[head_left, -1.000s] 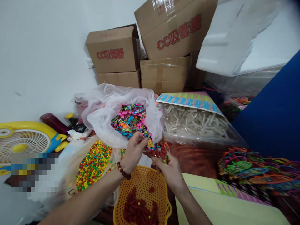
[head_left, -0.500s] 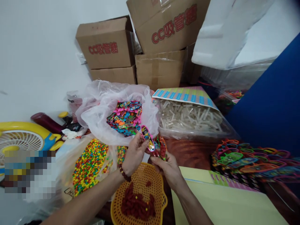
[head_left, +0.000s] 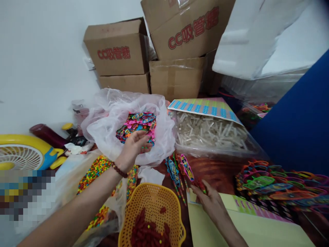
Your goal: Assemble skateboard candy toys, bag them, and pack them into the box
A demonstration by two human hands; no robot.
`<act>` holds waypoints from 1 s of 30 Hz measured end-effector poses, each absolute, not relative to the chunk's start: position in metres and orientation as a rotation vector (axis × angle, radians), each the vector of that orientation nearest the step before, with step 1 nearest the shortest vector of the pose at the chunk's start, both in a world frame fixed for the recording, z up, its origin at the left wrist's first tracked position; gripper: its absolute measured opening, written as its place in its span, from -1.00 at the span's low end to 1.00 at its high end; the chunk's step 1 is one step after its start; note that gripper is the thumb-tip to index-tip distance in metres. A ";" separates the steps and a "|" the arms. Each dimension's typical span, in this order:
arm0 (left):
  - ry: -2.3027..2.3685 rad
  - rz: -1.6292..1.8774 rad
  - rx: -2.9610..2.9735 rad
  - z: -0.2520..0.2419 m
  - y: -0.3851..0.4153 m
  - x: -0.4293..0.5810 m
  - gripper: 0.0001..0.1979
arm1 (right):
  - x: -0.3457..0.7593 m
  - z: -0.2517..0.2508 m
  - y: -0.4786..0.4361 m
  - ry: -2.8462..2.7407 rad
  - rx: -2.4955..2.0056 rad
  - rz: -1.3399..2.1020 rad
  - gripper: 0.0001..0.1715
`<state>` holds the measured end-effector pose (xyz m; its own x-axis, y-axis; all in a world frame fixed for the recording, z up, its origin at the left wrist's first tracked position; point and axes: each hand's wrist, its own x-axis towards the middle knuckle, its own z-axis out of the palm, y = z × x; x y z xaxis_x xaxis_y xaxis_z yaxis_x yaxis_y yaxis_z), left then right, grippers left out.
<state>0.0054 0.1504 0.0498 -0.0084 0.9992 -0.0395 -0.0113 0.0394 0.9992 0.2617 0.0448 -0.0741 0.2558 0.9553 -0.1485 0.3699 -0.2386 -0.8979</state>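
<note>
My left hand (head_left: 135,146) is at the mouth of a white translucent bag (head_left: 102,116), over many small colourful plastic pieces (head_left: 140,118). Its fingers are slightly curled and apart, with nothing visible in them. Closed around a few small red pieces (head_left: 199,185), my right hand (head_left: 212,199) is over the edge of a pale yellow sheet (head_left: 221,223). Just left of it on the table lie a pink-rimmed skateboard-shaped piece (head_left: 187,167) and a blue one (head_left: 173,172), with thin candy-filled tubes (head_left: 181,192) beside them. A yellow basket (head_left: 151,188) holding red pieces (head_left: 147,233) stands between my forearms.
A clear tub (head_left: 213,151) of short clear tubes stands behind, partly covered by a patterned sheet (head_left: 205,106). Finished-looking colourful pieces (head_left: 280,185) are piled in a black basket at right. Bagged candy beads (head_left: 97,171), a yellow fan (head_left: 23,145) and cardboard boxes (head_left: 115,51) surround the table.
My left hand has let go of the pink-rimmed piece and moved left to the white bag. That piece now lies on the table. My right hand has shifted right and down.
</note>
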 end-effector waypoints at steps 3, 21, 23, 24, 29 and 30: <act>1.514 1.157 1.486 0.055 0.189 -0.021 -0.74 | 0.256 -0.088 0.056 -1.363 -1.796 1.033 -0.51; 1.982 0.205 1.871 -0.026 0.280 -0.052 -0.82 | 0.262 -0.117 0.075 -1.457 -1.789 0.848 -0.42; 1.947 0.368 1.763 -0.016 0.275 -0.052 -0.85 | 0.256 -0.108 0.074 -1.408 -1.684 0.963 -0.43; 1.913 0.457 1.703 -0.010 0.271 -0.051 -0.84 | 0.251 -0.101 0.073 -1.403 -1.623 1.047 -0.44; 1.588 0.801 1.421 0.025 0.227 -0.032 -0.78 | 0.212 -0.055 0.077 -1.317 -1.371 1.382 -0.50; 1.523 0.844 1.370 0.031 0.215 -0.026 -0.79 | 0.204 -0.046 0.080 -1.294 -1.328 1.397 -0.51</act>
<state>-0.0259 0.2145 0.0308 0.0116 0.9849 -0.1726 0.3759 0.1557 0.9135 0.2041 0.0795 -0.0460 -0.1315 0.9764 -0.1712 0.0960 -0.1594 -0.9825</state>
